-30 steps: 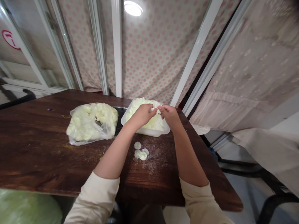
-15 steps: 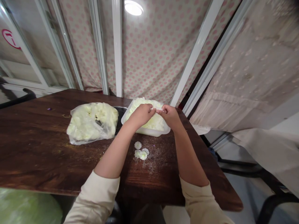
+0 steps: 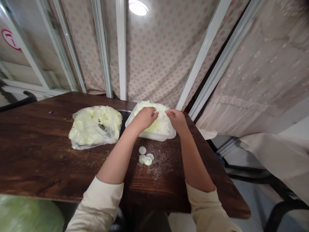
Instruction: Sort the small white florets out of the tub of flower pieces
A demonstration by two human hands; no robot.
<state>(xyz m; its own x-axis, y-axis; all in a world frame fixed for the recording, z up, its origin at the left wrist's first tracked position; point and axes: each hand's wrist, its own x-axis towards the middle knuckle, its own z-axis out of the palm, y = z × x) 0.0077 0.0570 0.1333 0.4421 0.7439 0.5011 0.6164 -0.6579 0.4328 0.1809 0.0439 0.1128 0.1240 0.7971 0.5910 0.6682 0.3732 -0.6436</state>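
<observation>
A white plastic tub (image 3: 155,137) heaped with pale, whitish-green pieces stands near the table's far right side. Over its middle, my left hand (image 3: 147,116) is closed, fingertips pinched on something too small to make out. My right hand (image 3: 176,118) hovers above the tub's right side, its thumb and fingers pressed together; whatever they hold, if anything, is too small to tell. A gap separates the two hands. Several small, pale flower-shaped pieces (image 3: 148,160) lie on the tabletop in front of the tub, between my forearms.
Left of the tub, a clear plastic bag (image 3: 95,127) full of pale pieces rests on the dark wooden table (image 3: 43,154). A dark round dish (image 3: 124,114) is partly hidden between them. Tiny granules are scattered near the front. A large green bag (image 3: 29,214) is at lower left.
My hands, whose fingertips met over the tub, have moved apart. My right hand has shifted slightly to the right; my left hand remains over the tub's middle.
</observation>
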